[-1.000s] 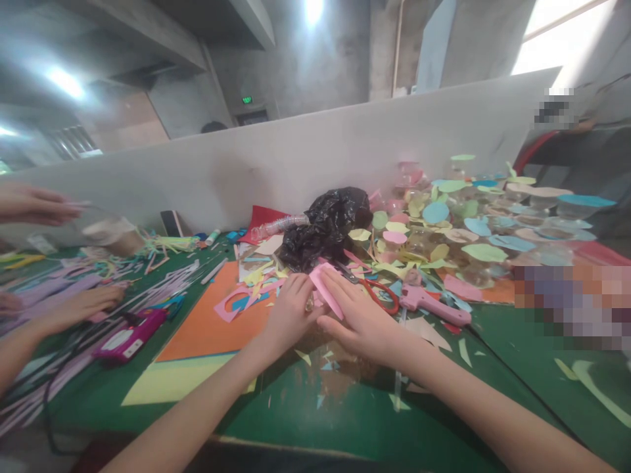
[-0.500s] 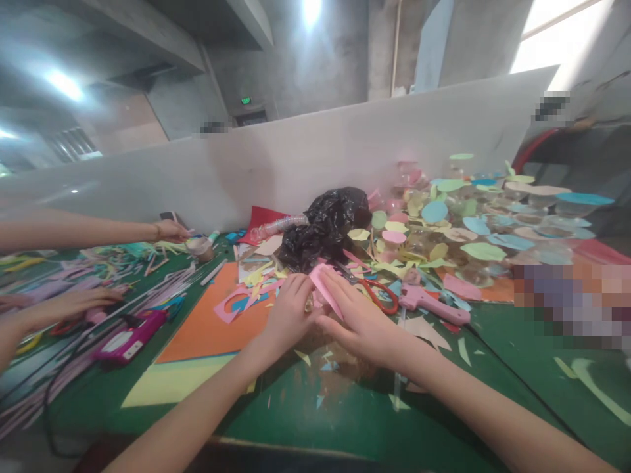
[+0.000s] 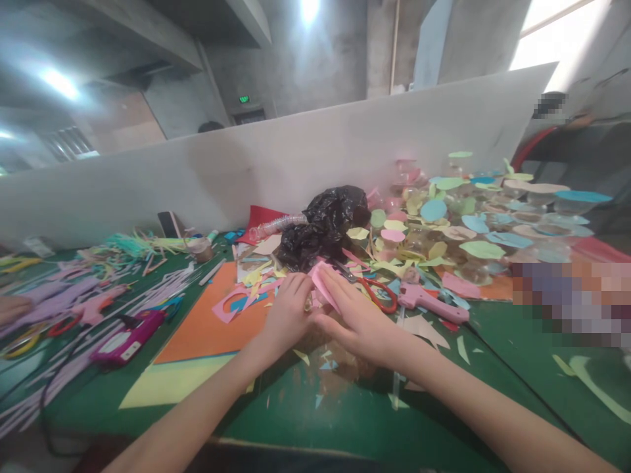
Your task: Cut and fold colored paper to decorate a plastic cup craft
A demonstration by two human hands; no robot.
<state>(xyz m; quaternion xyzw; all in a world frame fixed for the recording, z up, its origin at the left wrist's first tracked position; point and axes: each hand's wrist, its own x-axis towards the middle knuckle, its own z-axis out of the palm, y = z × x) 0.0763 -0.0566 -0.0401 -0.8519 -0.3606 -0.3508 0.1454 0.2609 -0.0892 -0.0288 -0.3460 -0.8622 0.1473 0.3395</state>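
Between my two hands, low over the middle of the table, a piece of pink paper stands at a slant. My right hand presses its fingers along the paper's right side, thumb pointing toward my left hand. The fingers of my left hand curl at the paper's left, closed around something mostly hidden that looks partly clear. Just right of my right hand lie orange-handled scissors and a pink glue gun. A pink paper offcut with a round hole rests left of my left hand.
Orange sheets and a yellow sheet lie on the green table. Behind are a black plastic bag and many clear cups topped with coloured paper. A purple device and a co-worker's hand are at left.
The co-worker's arms at left have drawn back, leaving part of one hand at the edge. My hands keep nearly the same pose; the pink paper has shifted slightly.
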